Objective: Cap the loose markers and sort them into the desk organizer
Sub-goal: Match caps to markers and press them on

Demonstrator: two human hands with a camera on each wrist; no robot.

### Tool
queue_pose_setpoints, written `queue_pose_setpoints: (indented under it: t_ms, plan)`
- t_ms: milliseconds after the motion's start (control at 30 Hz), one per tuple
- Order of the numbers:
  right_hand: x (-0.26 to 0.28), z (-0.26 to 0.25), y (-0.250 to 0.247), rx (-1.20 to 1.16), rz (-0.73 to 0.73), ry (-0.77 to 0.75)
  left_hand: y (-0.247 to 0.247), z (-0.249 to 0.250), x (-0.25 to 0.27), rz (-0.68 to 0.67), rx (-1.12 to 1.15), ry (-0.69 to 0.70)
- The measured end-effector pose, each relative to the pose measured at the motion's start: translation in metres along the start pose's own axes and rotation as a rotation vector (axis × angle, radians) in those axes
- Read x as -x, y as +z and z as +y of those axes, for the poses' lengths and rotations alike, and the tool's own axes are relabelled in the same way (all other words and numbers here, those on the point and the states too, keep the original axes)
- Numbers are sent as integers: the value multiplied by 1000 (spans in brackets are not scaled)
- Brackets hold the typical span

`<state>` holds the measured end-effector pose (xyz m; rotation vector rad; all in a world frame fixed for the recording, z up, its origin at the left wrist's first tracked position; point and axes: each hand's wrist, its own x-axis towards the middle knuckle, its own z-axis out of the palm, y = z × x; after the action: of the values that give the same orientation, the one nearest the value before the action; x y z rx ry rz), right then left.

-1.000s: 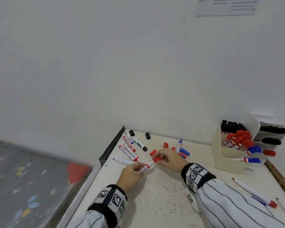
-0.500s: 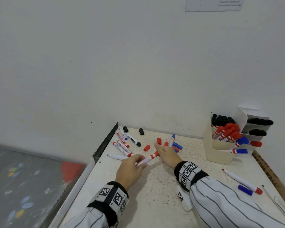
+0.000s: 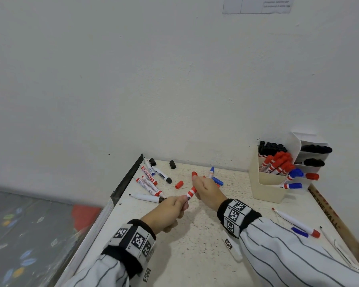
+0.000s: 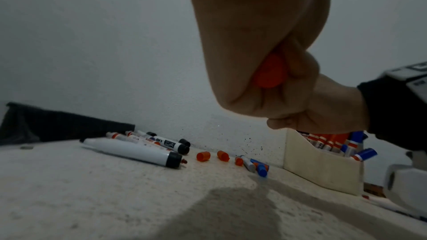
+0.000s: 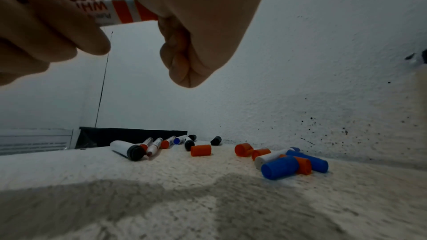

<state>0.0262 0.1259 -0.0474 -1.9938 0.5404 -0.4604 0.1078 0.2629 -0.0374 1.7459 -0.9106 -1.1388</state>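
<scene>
Both hands hold a red-banded white marker (image 3: 190,193) above the table. My left hand (image 3: 180,204) grips its barrel, and the marker's red rear end (image 4: 269,74) shows inside that fist. My right hand (image 3: 201,187) is curled round the other end, which is hidden in the fist (image 5: 196,25). Between the two hands the barrel's red band (image 5: 122,12) is exposed. At the back right stands the cream desk organizer (image 3: 265,187), holding black, red and blue capped markers.
Several loose markers (image 3: 151,183) lie at the back left by two black caps (image 3: 172,164). Red caps (image 3: 179,184) and blue caps with a blue marker (image 3: 215,179) lie behind the hands. A thin red pen (image 3: 294,222), a blue cap (image 3: 299,232) and a wooden ruler (image 3: 327,214) lie right.
The hands have lifted the red marker off the table and drawn closer together. My right hand now covers the red end that showed before.
</scene>
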Motion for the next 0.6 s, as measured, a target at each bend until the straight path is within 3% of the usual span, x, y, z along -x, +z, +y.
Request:
queue_pose_setpoints:
  t_ms: [200,333,400,500,600]
  plan:
    - [-6,-2,-15,191,-53,-150,7,-5,-10,-8,175,22]
    - [-7,-5,-42,245,-56,-156,4,-9,-23,120,-56,66]
    - [-5,-4,-62,203,61,-154,-8,-18,-33,255,-254,18]
    - [-3,-1,-102,126,319,-155,-36,-41,-50,518,-470,-187]
    - [2,4,-144,65,525,-151,-47,-53,-56,562,-532,-264]
